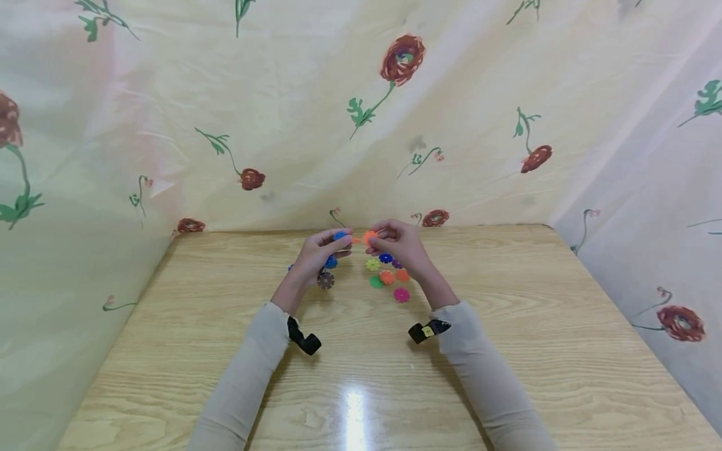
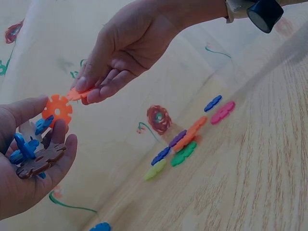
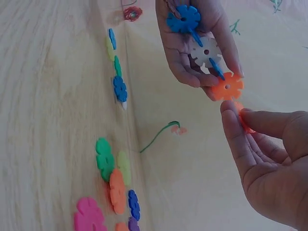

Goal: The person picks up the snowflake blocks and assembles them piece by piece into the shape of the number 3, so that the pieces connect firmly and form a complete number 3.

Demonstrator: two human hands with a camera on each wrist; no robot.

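Note:
My left hand (image 1: pixel 316 255) holds a linked chain of notched, flower-shaped plastic discs. A brown disc (image 2: pixel 42 161), blue discs (image 3: pixel 185 19), a white disc (image 3: pixel 206 52) and an orange disc (image 3: pixel 228 87) make up the chain. Thumb and fingers pinch near its orange end, while the rest lies across the palm. Between the thumb and fingers of my right hand (image 1: pixel 403 244) is a second orange disc (image 2: pixel 79 94), seen nearly edge-on. Its rim meets the edge of the chain's orange disc; whether their notches interlock I cannot tell.
On the wooden table (image 1: pixel 361 351), below my right hand, lie loose discs: pink (image 1: pixel 402 295), green (image 1: pixel 376 282), orange (image 1: pixel 387 277), yellow (image 1: pixel 373 265), blue (image 1: pixel 386 257) and purple ones. More blue, green and yellow discs (image 3: pixel 120 89) lie to the left. A flowered cloth (image 1: pixel 304 125) hangs behind the table.

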